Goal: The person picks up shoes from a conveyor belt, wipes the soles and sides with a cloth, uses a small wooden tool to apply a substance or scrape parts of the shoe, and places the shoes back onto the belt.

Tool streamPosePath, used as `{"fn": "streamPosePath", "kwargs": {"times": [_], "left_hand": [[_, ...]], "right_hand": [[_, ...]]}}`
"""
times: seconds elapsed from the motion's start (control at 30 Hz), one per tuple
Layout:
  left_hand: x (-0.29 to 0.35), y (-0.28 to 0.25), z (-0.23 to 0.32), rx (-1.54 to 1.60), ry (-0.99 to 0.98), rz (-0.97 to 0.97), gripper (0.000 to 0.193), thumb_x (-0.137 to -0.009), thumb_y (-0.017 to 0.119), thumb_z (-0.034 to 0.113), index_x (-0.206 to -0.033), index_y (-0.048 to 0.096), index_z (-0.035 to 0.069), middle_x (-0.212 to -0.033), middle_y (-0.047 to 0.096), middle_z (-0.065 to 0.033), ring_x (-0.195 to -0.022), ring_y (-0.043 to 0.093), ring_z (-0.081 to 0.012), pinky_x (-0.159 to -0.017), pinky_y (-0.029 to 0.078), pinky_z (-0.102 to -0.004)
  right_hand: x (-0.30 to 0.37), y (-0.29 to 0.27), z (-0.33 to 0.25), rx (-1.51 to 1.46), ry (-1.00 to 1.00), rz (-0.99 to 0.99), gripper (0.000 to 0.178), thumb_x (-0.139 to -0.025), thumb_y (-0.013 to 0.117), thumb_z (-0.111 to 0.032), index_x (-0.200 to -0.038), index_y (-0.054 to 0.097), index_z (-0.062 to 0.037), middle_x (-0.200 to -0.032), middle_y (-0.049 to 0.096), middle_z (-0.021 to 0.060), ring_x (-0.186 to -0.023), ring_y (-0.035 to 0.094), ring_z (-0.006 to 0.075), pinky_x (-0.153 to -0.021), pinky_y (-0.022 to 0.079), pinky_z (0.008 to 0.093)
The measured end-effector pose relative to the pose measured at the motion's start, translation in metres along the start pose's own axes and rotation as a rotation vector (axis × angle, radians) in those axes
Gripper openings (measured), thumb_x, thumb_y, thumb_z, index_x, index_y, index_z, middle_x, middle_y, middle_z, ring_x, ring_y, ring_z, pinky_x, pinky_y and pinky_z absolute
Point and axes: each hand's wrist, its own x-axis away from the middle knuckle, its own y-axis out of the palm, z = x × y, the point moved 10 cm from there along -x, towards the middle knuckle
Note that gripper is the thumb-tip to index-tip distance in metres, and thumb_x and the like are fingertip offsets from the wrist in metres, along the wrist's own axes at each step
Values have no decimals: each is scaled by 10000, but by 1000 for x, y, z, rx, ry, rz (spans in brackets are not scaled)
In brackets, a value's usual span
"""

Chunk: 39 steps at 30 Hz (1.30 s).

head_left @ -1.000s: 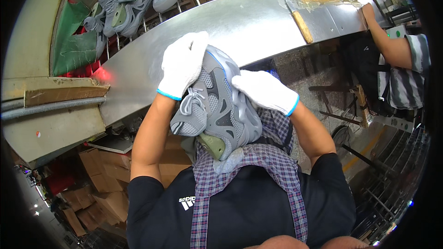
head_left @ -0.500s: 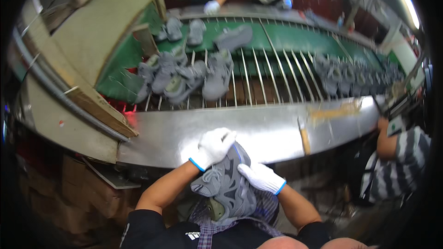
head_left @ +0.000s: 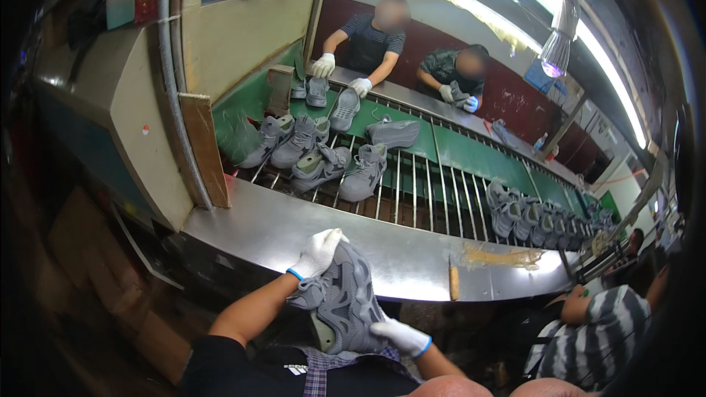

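Observation:
A grey sneaker (head_left: 344, 301) with a mesh upper and thick sole is held up close in front of my body, toe upward. My white-gloved left hand (head_left: 320, 251) is closed around its toe end. At the lower end my right hand (head_left: 402, 337), gloved too, grips the sole's side near the heel; some of its fingertips are hidden by the shoe. Pale green lining (head_left: 323, 332) shows at the shoe's opening. Beyond my hands runs a metal ledge (head_left: 294, 220), and a wooden-handled tool (head_left: 454, 283) lies on it to the right.
Several grey sneakers (head_left: 362, 174) stand on the roller rack (head_left: 412, 198), with a longer row (head_left: 529, 217) at the right. A green belt (head_left: 471, 151) lies behind. Two co-workers (head_left: 371, 44) handle shoes across the line; a person in striped clothing (head_left: 596, 331) is at my right.
My view has tilted up and shifted. The right hand has slid down the sole toward the heel, while the left stays at the toe. Across the line, a co-worker's hands are now at shoes.

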Motion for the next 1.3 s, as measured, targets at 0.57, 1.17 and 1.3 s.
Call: {"fn": "streamPosePath", "kwargs": {"times": [0.57, 1.17, 1.3], "left_hand": [[48, -125, 4, -398, 243, 332, 241, -1006, 716, 156, -1200, 742, 16, -1178, 744, -185, -1107, 735, -350, -1001, 585, -434], [42, -77, 58, -1019, 435, 212, 160, -918, 749, 172, -1059, 742, 95, -1070, 765, -126, -1016, 724, -374, -927, 581, -490], [48, -82, 55, -1088, 418, 208, 202, -901, 771, 172, -1075, 753, 71, -1096, 772, -141, -1043, 726, -373, -954, 578, -485]], "right_hand": [[126, -371, -197, 120, -580, 1093, 581, -998, 665, -460, -1378, 636, -20, -1281, 721, 194, -1144, 720, 330, -968, 587, 473], [-204, -80, -186, 945, -516, 696, 328, -1042, 599, -393, -1181, 760, -143, -1164, 764, 170, -1087, 730, 386, -973, 568, 493], [-240, -140, -204, 733, -652, 770, 325, -1037, 615, -381, -1140, 779, -120, -1133, 782, 175, -1090, 733, 388, -961, 574, 486]]}}
